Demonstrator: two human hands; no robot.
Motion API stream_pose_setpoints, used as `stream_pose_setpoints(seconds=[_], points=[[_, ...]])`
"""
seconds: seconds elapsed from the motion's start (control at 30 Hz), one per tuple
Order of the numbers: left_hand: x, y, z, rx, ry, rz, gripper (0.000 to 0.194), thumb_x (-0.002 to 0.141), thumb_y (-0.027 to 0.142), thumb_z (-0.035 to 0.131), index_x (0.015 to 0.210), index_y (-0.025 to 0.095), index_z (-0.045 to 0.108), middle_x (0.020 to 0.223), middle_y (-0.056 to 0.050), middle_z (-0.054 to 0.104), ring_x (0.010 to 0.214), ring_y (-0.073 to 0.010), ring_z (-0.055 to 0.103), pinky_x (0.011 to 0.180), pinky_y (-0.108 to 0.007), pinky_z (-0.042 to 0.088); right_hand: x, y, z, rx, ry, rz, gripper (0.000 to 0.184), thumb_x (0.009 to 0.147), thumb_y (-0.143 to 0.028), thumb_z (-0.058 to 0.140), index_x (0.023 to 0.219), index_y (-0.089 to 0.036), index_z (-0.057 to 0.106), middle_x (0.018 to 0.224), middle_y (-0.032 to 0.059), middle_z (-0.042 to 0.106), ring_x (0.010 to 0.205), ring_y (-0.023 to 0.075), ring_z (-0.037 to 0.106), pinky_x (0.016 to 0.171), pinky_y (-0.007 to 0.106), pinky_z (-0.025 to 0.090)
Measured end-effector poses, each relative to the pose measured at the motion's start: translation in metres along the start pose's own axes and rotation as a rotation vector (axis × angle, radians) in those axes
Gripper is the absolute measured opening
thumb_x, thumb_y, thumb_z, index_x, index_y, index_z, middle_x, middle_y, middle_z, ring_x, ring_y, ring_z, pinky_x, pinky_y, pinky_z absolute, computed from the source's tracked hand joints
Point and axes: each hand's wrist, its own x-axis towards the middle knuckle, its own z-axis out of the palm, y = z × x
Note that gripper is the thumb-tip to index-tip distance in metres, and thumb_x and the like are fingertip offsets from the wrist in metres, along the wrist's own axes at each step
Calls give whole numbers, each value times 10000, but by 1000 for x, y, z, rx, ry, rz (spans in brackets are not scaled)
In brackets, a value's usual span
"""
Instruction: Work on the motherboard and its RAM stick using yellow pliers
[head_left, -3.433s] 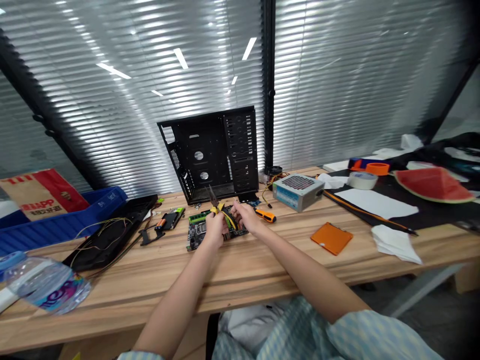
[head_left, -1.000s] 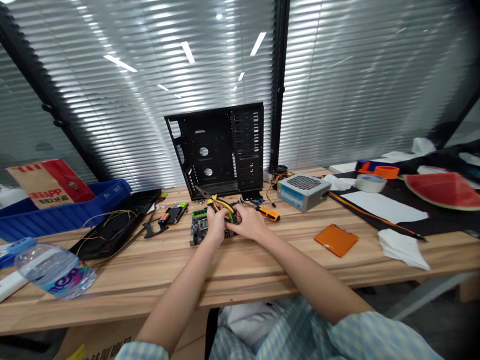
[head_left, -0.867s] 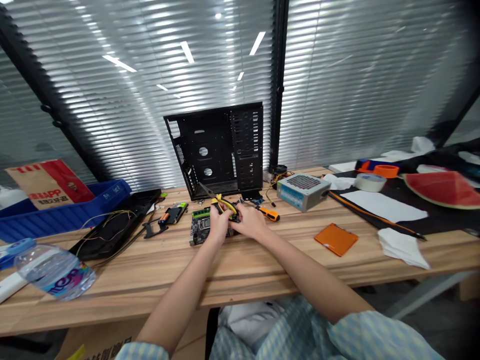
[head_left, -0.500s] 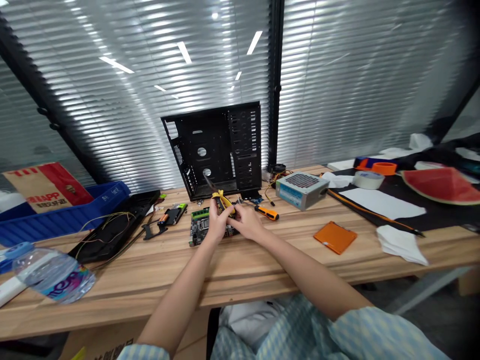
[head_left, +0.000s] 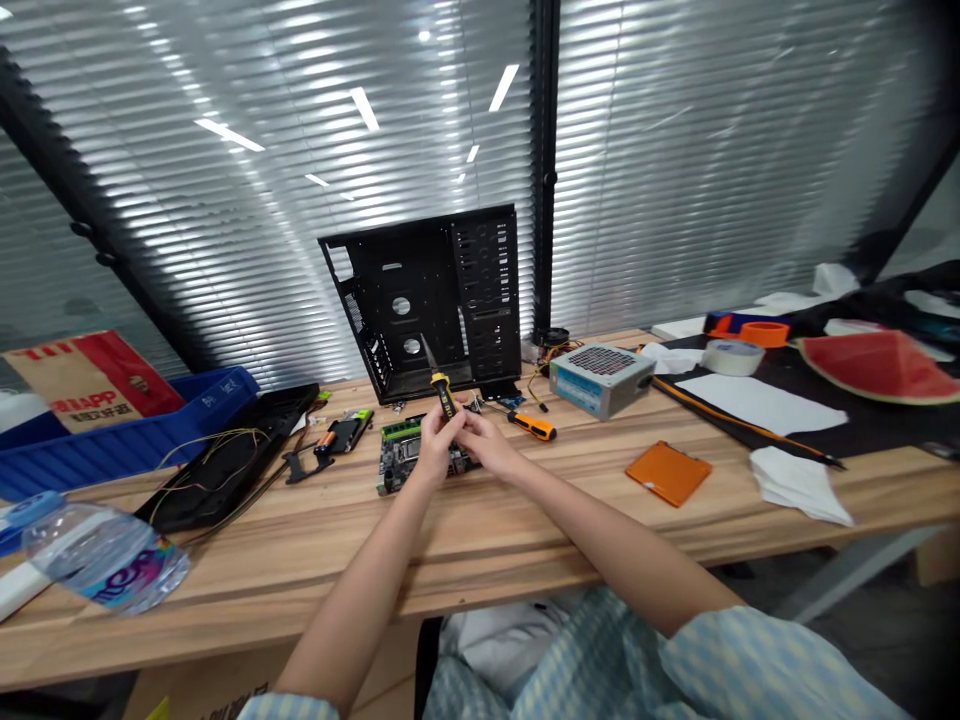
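A green motherboard point(head_left: 397, 457) lies flat on the wooden table point(head_left: 480, 540), in front of an upright black computer case point(head_left: 427, 300). My left hand point(head_left: 429, 450) is closed round the yellow-and-black handles of needle-nose pliers point(head_left: 442, 395), whose tip points up and away towards the case. My right hand point(head_left: 480, 447) meets the left just over the board's right part, fingers curled and pinched against the plier handles. What the fingers pinch is too small to make out.
An orange-handled screwdriver point(head_left: 534, 427) and a grey power supply point(head_left: 598, 378) lie to the right, with an orange card point(head_left: 667, 472), tissues point(head_left: 799, 482) and a watermelon slice point(head_left: 874, 365). At the left are a black panel with wires point(head_left: 225, 460), a blue bin point(head_left: 127, 440) and a water bottle point(head_left: 101, 560).
The pliers have swung from lying low and pointing left to standing nearly upright in my left hand. Both hands have lifted slightly off the motherboard.
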Motion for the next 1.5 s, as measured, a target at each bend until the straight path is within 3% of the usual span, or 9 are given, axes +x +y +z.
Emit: stream_pose_setpoints(seconds=[0.17, 0.37, 0.47, 0.63, 0.77, 1.0, 1.13, 1.23, 1.5], points=[[1, 2, 2, -55, 44, -66, 235, 694, 371, 751, 637, 164, 653, 807, -60, 666, 872, -204, 595, 801, -262, 450, 2, 7, -1, -101, -5, -70, 478, 680, -473, 726, 1012, -162, 583, 828, 2, 574, 725, 120, 500, 614, 232, 404], [0, 3, 2, 106, 73, -132, 363, 713, 509, 689, 697, 147, 671, 718, -30, 611, 733, -162, 562, 713, -251, 443, -2, -1, -2, -16, -66, 80, 459, 693, -466, 722, 1022, -198, 545, 572, -93, 455, 436, 60, 373, 402, 191, 275], [4, 0, -1, 151, 100, -83, 391, 724, 546, 651, 686, 157, 645, 669, -10, 575, 681, -146, 543, 685, -253, 439, -3, -7, -2, 38, -92, 206, 447, 686, -593, 671, 830, -200, 514, 507, -96, 449, 346, 57, 371, 326, 189, 222], [14, -8, -13, 180, 176, -10, 332, 723, 501, 638, 676, 175, 589, 651, 5, 556, 637, -129, 515, 646, -248, 425, 1, -15, -6, 37, 141, 197, 514, 678, -696, 589, 770, -195, 521, 494, -86, 479, 307, 61, 388, 284, 187, 242], [10, -4, -17, 500, 152, 94, 262, 790, 418, 592, 691, 175, 590, 644, 12, 513, 632, -132, 483, 636, -249, 394, 2, -21, -11, 79, 260, 135, 451, 667, -623, 648, 796, -204, 540, 528, -95, 475, 337, 57, 389, 293, 189, 289], [0, -2, -10, 990, 197, 250, 126, 770, 273, 613, 691, 175, 619, 772, -18, 473, 740, -168, 517, 678, -274, 421, -1, -18, -3, 61, 243, 73, 359, 623, -483, 733, 796, -189, 621, 721, -18, 580, 578, 116, 542, 369, 199, 405], [0, -12, -9, 1058, 160, 346, 77, 692, 212, 648, 754, 169, 637, 849, -46, 479, 795, -197, 543, 714, -307, 464, 3, -10, -2, 79, 250, -12, 369, 624, -403, 759, 913, -198, 656, 876, 24, 662, 774, 167, 616, 601, 262, 517], [-2, -17, -8, 1068, 78, 429, 181, 631, 152, 656, 811, 163, 647, 860, -53, 480, 825, -212, 552, 735, -323, 488, 6, -5, -4, 45, 253, -139, 343, 658, -374, 742, 934, -184, 671, 944, 41, 685, 883, 180, 623, 817, 314, 501], [-3, -20, -8, 1081, 25, 501, 260, 664, 140, 635, 921, 156, 672, 912, -83, 530, 931, -250, 561, 813, -375, 508, 6, -1, -5, -27, 243, -213, 265, 766, -391, 642, 930, -184, 653, 903, 29, 687, 851, 179, 621, 793, 304, 495]])
